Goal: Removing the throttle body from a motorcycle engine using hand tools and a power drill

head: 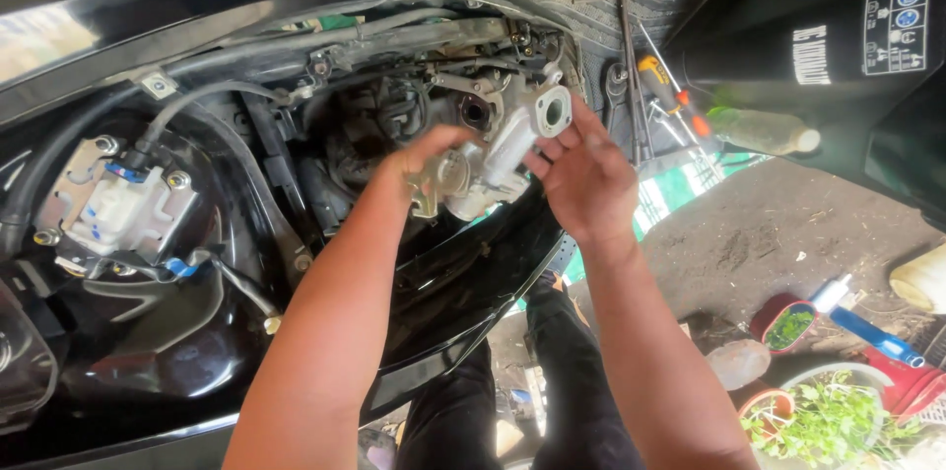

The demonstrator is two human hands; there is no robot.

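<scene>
Hands (581, 174) grip silver metal engine part (503, 150), fingers curled.

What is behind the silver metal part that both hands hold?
Behind the silver metal part, held by the left hand and right hand, the open engine bay shows hoses and brackets. The part and hands cover whatever lies directly behind them.

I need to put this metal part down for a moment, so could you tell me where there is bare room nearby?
The widest bare patch is the grey dirt ground between the scooter's glossy black body panel and the red pots of green plants. The footboard holding the orange-handled screwdriver and long metal tools is crowded. So is the open engine bay, where both hands hold the silver metal part.
</scene>
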